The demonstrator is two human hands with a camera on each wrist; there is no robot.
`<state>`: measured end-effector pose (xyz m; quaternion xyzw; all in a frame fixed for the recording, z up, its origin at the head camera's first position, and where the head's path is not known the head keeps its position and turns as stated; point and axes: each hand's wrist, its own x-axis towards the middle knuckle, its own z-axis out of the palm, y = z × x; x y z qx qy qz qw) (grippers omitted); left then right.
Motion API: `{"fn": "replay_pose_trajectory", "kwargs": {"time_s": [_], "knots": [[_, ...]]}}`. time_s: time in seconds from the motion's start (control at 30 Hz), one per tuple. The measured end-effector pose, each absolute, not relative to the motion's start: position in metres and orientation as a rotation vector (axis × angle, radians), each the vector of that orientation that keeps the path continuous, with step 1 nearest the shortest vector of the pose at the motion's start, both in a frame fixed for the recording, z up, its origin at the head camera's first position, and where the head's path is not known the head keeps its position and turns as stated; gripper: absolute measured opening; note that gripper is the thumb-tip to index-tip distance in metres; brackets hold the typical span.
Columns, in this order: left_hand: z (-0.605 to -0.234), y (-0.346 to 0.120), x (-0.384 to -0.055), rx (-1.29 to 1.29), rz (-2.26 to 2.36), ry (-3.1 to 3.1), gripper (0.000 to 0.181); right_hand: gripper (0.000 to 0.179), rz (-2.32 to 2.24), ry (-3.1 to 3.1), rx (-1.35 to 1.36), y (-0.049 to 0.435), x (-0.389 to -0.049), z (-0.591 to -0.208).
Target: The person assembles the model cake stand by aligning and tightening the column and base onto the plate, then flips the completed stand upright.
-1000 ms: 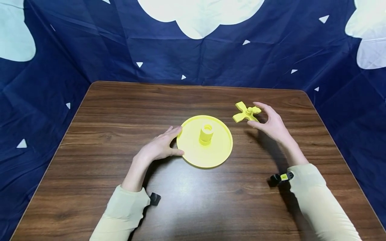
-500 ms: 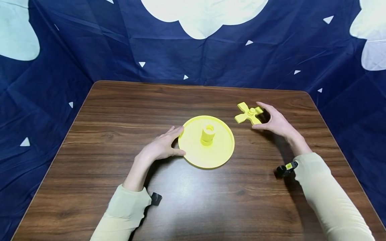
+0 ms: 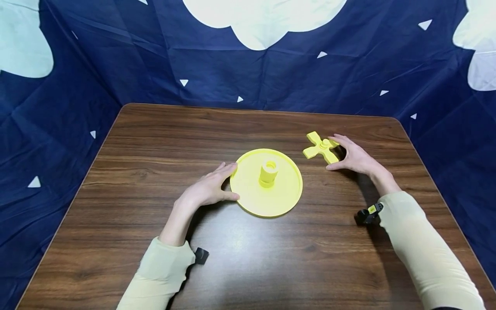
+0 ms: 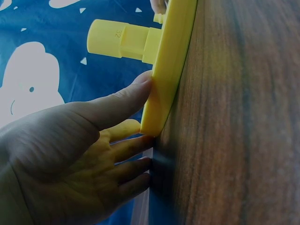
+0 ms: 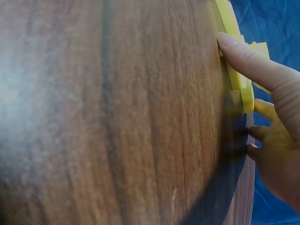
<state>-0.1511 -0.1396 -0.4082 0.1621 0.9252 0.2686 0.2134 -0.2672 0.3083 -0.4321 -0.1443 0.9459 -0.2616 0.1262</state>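
A yellow round tray-like disc (image 3: pixel 248 189) with a low rim lies on the table, and a hollow yellow post (image 3: pixel 267 174) stands upright at its middle. My left hand (image 3: pixel 203 189) rests against the disc's left rim, thumb and fingers spread along it. In the left wrist view the thumb tip touches the rim (image 4: pixel 164 93). Further right, a yellow four-armed cross piece (image 3: pixel 318 147) with a short round stub lies flat. My right hand (image 3: pixel 354 158) is spread around its right side, thumb at the near arm, fingers over the right arm. The lower fingers are partly hidden in the head view.
A brown wood-grain table (image 3: pixel 155 142) carries both yellow parts. Behind and beside it hangs a dark blue cloth (image 3: pixel 128 64) with white clouds and triangles. Wrist cameras (image 3: pixel 368 215) sit at both sleeves.
The right hand has shifted slightly right and lower, and the cross piece, tilted earlier, now lies flatter. The left hand and the disc keep their places; the head view has drifted a little.
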Motion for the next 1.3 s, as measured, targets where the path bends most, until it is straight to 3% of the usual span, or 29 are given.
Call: {"fn": "replay_pose_trajectory", "kwargs": {"time_s": [0.53, 0.93, 1.3], "knots": [[-0.411, -0.136, -0.153, 0.466, 0.755, 2.57, 0.093, 0.098, -0.894, 2.849, -0.396, 0.312, -0.263, -0.43], [-0.411, -0.138, -0.152, 0.462, 0.759, 2.566, 0.093, 0.095, -1.463, 2.684, -0.226, 0.29, -0.244, -0.393], [-0.409, -0.139, -0.153, 0.459, 0.762, 2.567, 0.092, 0.096, -1.811, 2.693, -0.273, 0.259, -0.217, -0.361]]}}
